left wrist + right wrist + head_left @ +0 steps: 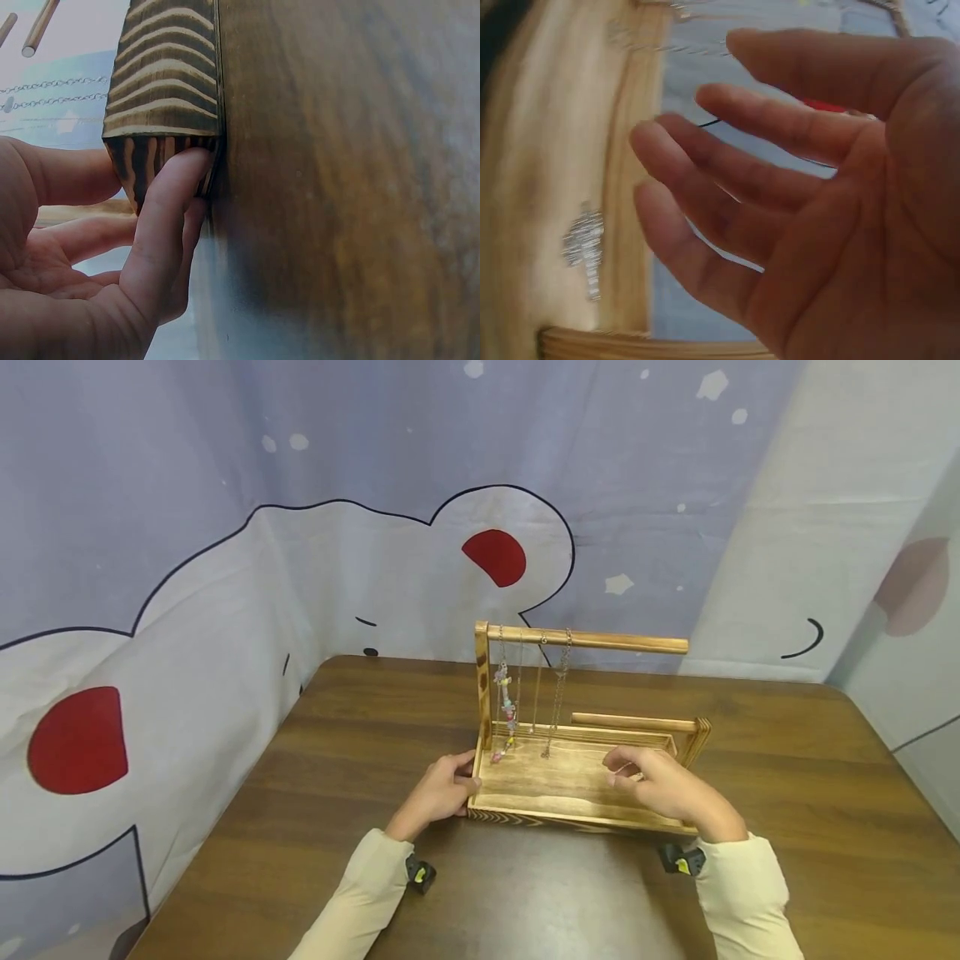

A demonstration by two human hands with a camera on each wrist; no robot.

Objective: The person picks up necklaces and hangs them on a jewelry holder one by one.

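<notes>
A wooden jewelry stand point(555, 817) with a shallow tray base stands on the table. Several necklaces hang from its upper bar point(630, 643), among them a colourful beaded one point(509, 714) and a silver chain point(558, 693). My left hand point(441, 787) grips the tray's left end, and in the left wrist view its fingers press the striped end face point(154, 157). Above the tray's right part hovers my right hand point(660, 781), fingers loosely bent and holding nothing. Inside the tray, beside those fingers, lies a small silvery piece point(585, 247), too blurred to identify.
A lower wooden bar point(637, 722) juts leftward from the post point(700, 739) at the tray's right end. Around the stand spreads a brown wooden table point(360, 727). Behind it hangs a patterned cloth point(360, 435).
</notes>
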